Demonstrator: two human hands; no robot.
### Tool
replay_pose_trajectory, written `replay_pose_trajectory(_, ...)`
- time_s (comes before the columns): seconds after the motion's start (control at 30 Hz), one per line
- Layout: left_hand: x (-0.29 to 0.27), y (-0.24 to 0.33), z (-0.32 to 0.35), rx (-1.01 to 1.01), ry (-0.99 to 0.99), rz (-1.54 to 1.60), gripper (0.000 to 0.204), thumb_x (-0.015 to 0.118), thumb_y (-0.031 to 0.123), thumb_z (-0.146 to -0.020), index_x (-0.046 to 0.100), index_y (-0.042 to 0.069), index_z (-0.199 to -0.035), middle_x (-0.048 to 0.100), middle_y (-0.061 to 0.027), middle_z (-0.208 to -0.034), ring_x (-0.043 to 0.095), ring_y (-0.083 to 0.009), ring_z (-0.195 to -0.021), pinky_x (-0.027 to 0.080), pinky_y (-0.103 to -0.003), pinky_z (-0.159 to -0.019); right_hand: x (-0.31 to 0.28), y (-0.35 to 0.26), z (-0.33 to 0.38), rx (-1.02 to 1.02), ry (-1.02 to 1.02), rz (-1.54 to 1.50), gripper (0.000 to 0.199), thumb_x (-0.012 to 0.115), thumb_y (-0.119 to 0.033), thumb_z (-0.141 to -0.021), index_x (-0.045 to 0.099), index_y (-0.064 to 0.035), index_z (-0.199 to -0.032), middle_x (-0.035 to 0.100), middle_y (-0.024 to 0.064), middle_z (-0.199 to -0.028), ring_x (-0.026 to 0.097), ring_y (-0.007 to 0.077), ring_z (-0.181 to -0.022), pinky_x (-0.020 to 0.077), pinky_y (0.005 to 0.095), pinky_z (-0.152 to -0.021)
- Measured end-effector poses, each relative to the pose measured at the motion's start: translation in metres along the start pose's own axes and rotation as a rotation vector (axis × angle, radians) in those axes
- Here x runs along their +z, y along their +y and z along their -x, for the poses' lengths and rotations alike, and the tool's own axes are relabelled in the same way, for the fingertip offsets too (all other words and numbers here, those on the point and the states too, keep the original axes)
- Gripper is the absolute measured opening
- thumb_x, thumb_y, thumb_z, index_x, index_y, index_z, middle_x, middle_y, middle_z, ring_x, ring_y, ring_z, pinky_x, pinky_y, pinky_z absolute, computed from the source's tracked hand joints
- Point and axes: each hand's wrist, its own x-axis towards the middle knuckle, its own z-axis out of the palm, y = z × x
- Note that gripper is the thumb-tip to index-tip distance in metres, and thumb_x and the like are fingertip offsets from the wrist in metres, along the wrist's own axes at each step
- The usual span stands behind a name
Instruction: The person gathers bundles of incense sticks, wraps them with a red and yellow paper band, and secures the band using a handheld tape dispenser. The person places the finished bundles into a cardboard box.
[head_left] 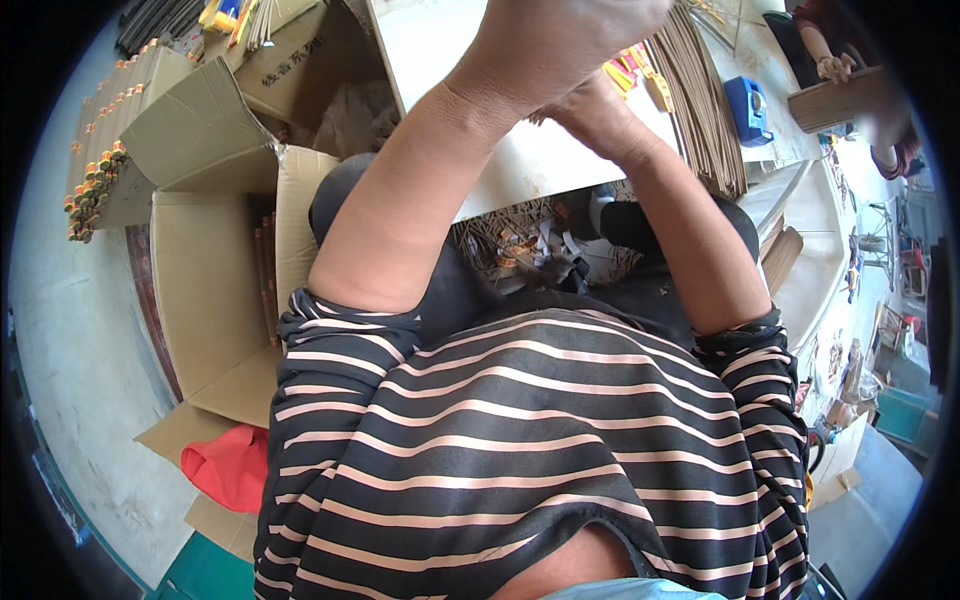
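Sticks [702, 115], thin, matte brown, lie near right hand [596, 115] and left hand [568, 40], grips unclear.

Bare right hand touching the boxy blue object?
Apart. The head view shows white tabletop and long thin brown sticks between the right hand and the boxy blue object.

My left hand [565, 50] is raised high — cut by the upper edge. My right hand [592, 114] angles inward, fingers partly hidden behind it.
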Motion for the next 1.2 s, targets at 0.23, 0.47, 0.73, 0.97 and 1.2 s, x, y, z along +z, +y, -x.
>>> replay_pose_trajectory(0.23,-0.003,-0.018,0.001,-0.151,0.088,0.130,0.011,0.063,0.005,-0.079,0.053,0.004,-0.072,0.049,0.0053,-0.059,0.045,-0.0033,-0.052,0.039,-0.021,-0.046,0.003,0.009,-0.003,0.127,-0.038,-0.039,0.021,0.069,-0.025,-0.080,0.062,-0.0047,-0.083,0.054,-0.0028,-0.067,0.050,0.0067,-0.062,0.0431,0.0237,-0.056)
replay_pose_trajectory(0.47,-0.053,-0.012,0.011,-0.370,0.125,0.868,0.023,0.061,0.011,-0.082,0.047,0.010,-0.063,0.045,0.0016,-0.053,0.046,-0.0100,-0.045,0.038,-0.024,-0.045,0.025,-0.055,0.031,0.493,-0.117,-0.049,0.028,0.069,-0.028,-0.078,0.052,-0.0051,-0.081,0.050,0.0000,-0.057,0.047,0.0071,-0.045,0.0384,0.0225,-0.041)
replay_pose_trajectory(0.73,-0.046,-0.067,0.053,-0.608,0.252,1.103,0.025,0.064,0.019,-0.082,0.047,0.011,-0.065,0.048,0.0009,-0.057,0.047,-0.0115,-0.051,0.040,-0.025,-0.051,0.036,-0.053,0.040,0.752,-0.135,-0.056,0.019,0.059,-0.015,-0.080,0.046,-0.0021,-0.076,0.047,0.0017,-0.047,0.043,0.0096,-0.036,0.0331,0.0250,-0.034)
replay_pose_trajectory(0.97,-0.045,-0.068,0.056,-0.622,0.359,0.996,0.025,0.062,0.023,-0.084,0.049,0.012,-0.067,0.048,0.0005,-0.057,0.048,-0.0126,-0.052,0.040,-0.027,-0.051,0.031,-0.048,0.038,0.418,-0.012,0.280,0.042,0.070,-0.032,-0.077,0.054,0.0037,-0.092,0.058,0.0162,-0.078,0.058,0.0251,-0.074,0.0467,0.0358,-0.068)
replay_pose_trajectory(1.2,-0.046,-0.071,0.058,-0.524,0.357,0.899,0.025,0.067,0.024,-0.082,0.053,0.009,-0.068,0.052,-0.0029,-0.059,0.052,-0.0172,-0.052,0.045,-0.031,-0.053,0.029,-0.054,0.031,0.314,0.131,0.495,0.035,0.074,-0.023,-0.072,0.058,0.0024,-0.089,0.057,0.0158,-0.086,0.056,0.0253,-0.081,0.0458,0.0341,-0.073)
